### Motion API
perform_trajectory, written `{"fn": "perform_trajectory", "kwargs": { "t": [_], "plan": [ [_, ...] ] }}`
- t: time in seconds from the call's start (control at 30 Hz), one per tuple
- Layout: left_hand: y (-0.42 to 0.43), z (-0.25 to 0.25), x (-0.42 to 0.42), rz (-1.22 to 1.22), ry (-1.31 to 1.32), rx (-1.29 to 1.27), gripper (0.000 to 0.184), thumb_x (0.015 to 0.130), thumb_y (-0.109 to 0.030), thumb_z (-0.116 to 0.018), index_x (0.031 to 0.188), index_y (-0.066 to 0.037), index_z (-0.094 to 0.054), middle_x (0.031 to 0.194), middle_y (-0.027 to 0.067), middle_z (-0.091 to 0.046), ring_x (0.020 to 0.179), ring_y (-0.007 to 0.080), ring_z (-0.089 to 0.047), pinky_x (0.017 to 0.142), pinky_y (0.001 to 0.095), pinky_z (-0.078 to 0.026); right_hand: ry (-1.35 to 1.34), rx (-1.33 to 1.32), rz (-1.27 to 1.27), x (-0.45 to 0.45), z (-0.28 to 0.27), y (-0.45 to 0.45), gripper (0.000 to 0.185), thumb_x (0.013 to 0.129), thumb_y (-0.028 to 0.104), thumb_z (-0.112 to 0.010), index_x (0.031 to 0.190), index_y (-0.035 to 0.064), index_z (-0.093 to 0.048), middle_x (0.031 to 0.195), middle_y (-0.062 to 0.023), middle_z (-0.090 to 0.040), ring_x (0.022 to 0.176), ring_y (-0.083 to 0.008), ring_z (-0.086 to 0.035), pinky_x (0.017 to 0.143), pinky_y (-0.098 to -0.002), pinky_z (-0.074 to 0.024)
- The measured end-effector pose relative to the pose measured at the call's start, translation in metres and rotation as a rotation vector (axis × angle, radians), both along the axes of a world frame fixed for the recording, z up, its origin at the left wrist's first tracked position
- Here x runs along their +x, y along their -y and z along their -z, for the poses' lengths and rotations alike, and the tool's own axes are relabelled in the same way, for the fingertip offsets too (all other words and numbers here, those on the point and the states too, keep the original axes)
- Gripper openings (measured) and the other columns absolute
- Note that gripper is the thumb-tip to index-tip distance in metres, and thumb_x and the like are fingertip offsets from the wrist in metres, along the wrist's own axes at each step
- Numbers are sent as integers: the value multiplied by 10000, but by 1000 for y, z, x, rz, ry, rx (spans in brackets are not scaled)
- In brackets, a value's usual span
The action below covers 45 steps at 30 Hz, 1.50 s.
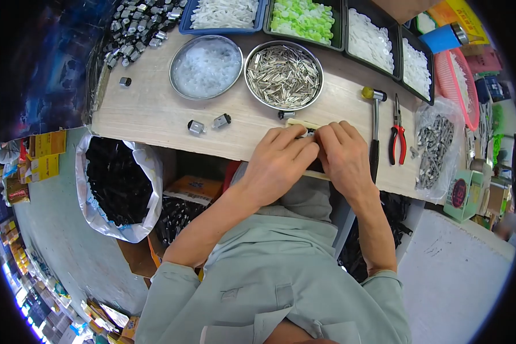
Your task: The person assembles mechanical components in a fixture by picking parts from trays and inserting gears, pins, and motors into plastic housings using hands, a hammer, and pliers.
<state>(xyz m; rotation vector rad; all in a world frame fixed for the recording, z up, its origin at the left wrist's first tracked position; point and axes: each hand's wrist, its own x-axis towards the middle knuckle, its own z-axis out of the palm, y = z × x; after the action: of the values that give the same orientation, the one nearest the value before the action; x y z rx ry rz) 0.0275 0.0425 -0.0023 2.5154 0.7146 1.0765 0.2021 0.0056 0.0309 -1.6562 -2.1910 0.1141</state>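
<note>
Both of my hands meet at the table's front edge. The fingers of my left hand (282,160) are bent and pressed together on a small part that they mostly hide. Against it, my right hand (344,153) also has its fingers curled in, over the same spot. Beneath the fingertips lies a cream-coloured block (301,123), largely covered. A small dark part (286,114) rests just behind the block, in front of the metal bowl of silver pins (283,75). Two small silver-and-black parts (196,126) (221,120) lie to the left of my hands.
Behind stand a bowl of clear pieces (206,67), a blue tray (223,28) and black trays (341,40). A hammer (375,126), red-handled pliers (398,137) and a bag of grey parts (436,149) lie right. A white sack (85,189) of black parts stands at lower left.
</note>
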Motion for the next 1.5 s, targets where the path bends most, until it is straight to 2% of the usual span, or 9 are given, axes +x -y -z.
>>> {"fn": "perform_trajectory", "kwargs": {
  "t": [0.2, 0.33, 0.57, 0.77, 0.87, 1.07, 1.2, 1.37, 1.5],
  "plan": [
    [-1, -17, 0, 23, -41, -20, 224, 757, -65, -675, 976, -26, -661, 1036, 99, -712, 1032, 290, -658, 834, 398, -511, -316, -262, 28, 29, -19, -40, 84, 849, 53, -683, 915, 22, -642, 801, -116, -676, 725, -313, -656, 649, -383, -515],
    [2, -18, 2, 30, 287, -287, 212, 752, 36, -715, 955, -1, -665, 970, 111, -687, 925, 305, -653, 751, 370, -525, -373, 172, 139, 52, -14, -123, 105, 881, 68, -666, 978, 28, -669, 845, -146, -685, 770, -334, -674, 683, -391, -529],
    [14, -37, -10, -11, 372, -884, 131, 907, 47, -688, 1036, 22, -691, 922, 64, -672, 816, 120, -630, 717, 256, -494, 176, 226, 34, 59, 9, -210, 156, 841, 135, -723, 993, 106, -711, 1065, -97, -646, 979, -308, -657, 799, -425, -555],
    [17, -22, -16, 9, 608, -1274, 122, 964, 4, -656, 1078, 31, -691, 974, 20, -666, 879, 79, -614, 798, 231, -497, 264, 179, 42, 57, 5, -217, 147, 838, 139, -728, 958, 70, -676, 1008, -121, -626, 946, -320, -666, 791, -452, -553],
    [15, -23, -15, 1, 647, -1221, 146, 984, -1, -632, 1111, 32, -694, 990, 19, -656, 892, 86, -614, 823, 230, -490, 280, 152, 51, 61, 3, -216, 134, 843, 127, -723, 920, 43, -652, 993, -128, -627, 909, -337, -671, 776, -459, -553],
    [11, -31, -21, -77, 780, -1147, 161, 985, 11, -623, 1128, 35, -694, 1012, 30, -671, 941, 104, -644, 875, 245, -522, -181, 372, -21, 49, -3, -168, 78, 921, 55, -675, 966, 37, -613, 935, -97, -644, 807, -252, -651, 692, -367, -519],
    [12, -34, -26, -97, 851, -1259, 172, 948, 11, -674, 1116, 40, -648, 1006, 87, -693, 929, 134, -677, 887, 271, -553, -885, -145, 179, -10, -20, -37, 72, 1003, 58, -601, 1011, -14, -594, 1099, -89, -689, 946, -118, -655, 814, -252, -513],
    [33, -38, -15, 28, 804, -1336, 180, 941, 17, -668, 1116, 11, -628, 984, 33, -689, 888, 50, -631, 786, 205, -518, -1518, -112, 125, -42, 20, 50, 103, 1021, 67, -591, 1063, -16, -548, 1128, -141, -676, 1043, -167, -637, 961, -295, -500],
    [45, -33, -12, 24, 679, -1335, 178, 938, -7, -678, 1108, 7, -628, 941, 23, -686, 840, 35, -620, 742, 192, -506, -1537, -107, 185, -42, 23, 73, 93, 1024, 68, -590, 1056, -7, -546, 1116, -128, -673, 1048, -163, -632, 974, -309, -498]
  ]
}}
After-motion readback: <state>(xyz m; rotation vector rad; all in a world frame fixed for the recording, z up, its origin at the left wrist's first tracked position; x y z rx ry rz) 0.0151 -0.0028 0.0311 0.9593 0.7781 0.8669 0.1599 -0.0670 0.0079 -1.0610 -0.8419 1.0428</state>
